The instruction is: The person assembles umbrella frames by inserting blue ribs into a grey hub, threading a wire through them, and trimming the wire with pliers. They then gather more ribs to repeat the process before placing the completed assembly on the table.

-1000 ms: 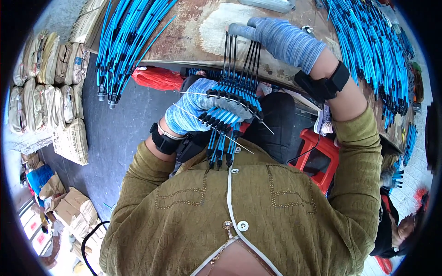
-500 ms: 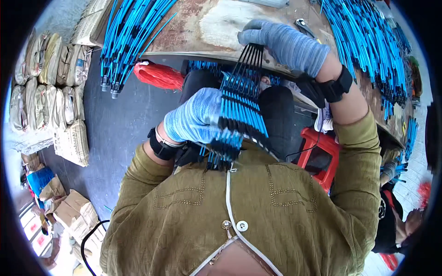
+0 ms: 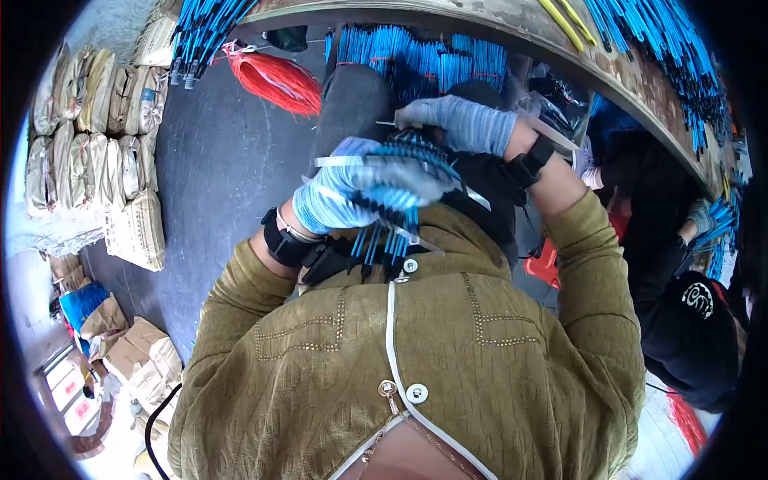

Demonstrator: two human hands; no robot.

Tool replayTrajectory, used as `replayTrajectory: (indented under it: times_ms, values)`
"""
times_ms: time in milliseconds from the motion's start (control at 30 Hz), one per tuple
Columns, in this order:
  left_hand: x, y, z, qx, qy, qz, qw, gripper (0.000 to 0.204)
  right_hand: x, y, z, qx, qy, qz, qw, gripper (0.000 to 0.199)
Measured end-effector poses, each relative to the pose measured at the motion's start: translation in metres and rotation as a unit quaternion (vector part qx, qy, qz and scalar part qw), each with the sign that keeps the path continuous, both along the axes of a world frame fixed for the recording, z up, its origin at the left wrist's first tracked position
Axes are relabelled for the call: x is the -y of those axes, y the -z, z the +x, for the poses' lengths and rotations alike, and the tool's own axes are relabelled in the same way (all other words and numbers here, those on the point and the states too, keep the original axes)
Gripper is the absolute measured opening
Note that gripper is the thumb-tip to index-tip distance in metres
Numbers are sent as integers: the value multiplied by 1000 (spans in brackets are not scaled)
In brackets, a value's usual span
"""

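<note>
Left hand [image 3: 340,196], your gloved one, clamped on bundle of blue-and-black cables [image 3: 392,212] at chest height; cable ends fan below fist, motion-blurred. Right hand [image 3: 460,124] gloved, fingers curled at bundle's far end; grip hard to make out. White strip [image 3: 352,160] crosses left glove. Workbench [image 3: 520,28] edge cut off above; red bundle [image 3: 276,80] on floor.

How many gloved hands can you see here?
3: the left hand grips a bundle of blue cables at the chest, the right hand pinches its top, and another person's gloved hand is at far right. Others may be hidden.
</note>
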State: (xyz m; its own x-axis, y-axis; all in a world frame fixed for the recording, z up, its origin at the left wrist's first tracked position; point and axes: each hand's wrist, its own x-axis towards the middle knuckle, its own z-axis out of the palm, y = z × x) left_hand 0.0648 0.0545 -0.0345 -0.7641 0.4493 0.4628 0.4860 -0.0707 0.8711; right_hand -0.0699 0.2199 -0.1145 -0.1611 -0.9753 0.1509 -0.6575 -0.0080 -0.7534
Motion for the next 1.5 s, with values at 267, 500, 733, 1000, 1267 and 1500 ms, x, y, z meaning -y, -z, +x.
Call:
replayTrajectory:
  times_ms: [267, 500, 733, 1000, 1267, 1500]
  values:
    - [-9, 10, -31, 301, -152, 80, 938, 19, -17, -28, -12, -49, 40, 261, 963, 52]
    - [-25, -10, -56, 349, -131, 128, 919, 20, -23, -96, 3, 350, 105, -162, 917, 66]
    - [-28, -31, -60, 366, -168, 133, 906, 23, 9, -56, 18, 86, 398, -147, 901, 77]
    - [-5, -3, -42, 265, -160, 131, 942, 40, 29, -65, 38, 147, 417, -217, 870, 54]
    - [25, -16, -33, 194, -318, -4, 928, 26, 37, -67, 26, 51, 374, -210, 902, 35]
    - [99, -78, -43, 30, -445, -122, 887, 17, 35, -55, 22, 103, 418, -192, 882, 27]
